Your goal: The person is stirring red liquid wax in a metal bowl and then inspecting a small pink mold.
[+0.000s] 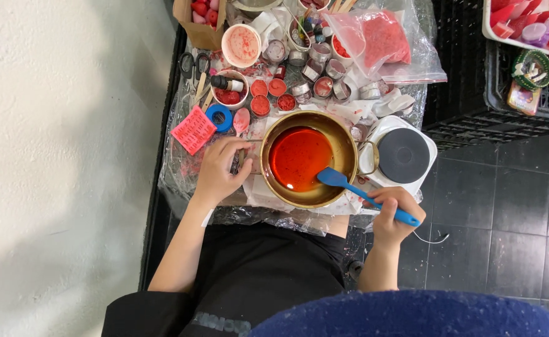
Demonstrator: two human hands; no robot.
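A brass-coloured pot (343, 142) holds clear red liquid (299, 157) in the middle of a small cluttered table. My left hand (220, 167) grips the pot's left handle. In my right hand (394, 213) is the handle of a blue spatula (349, 183), and its blade rests against the inside of the pot at the lower right, at the edge of the liquid.
A white single hot plate (404, 155) sits right of the pot. Behind are several small tins with red wax (261, 105), a white cup (241, 45), a bag of pink granules (382, 39), a pink mould (192, 130), blue tape (219, 117), scissors (192, 65). Black crates (505, 106) stand at right.
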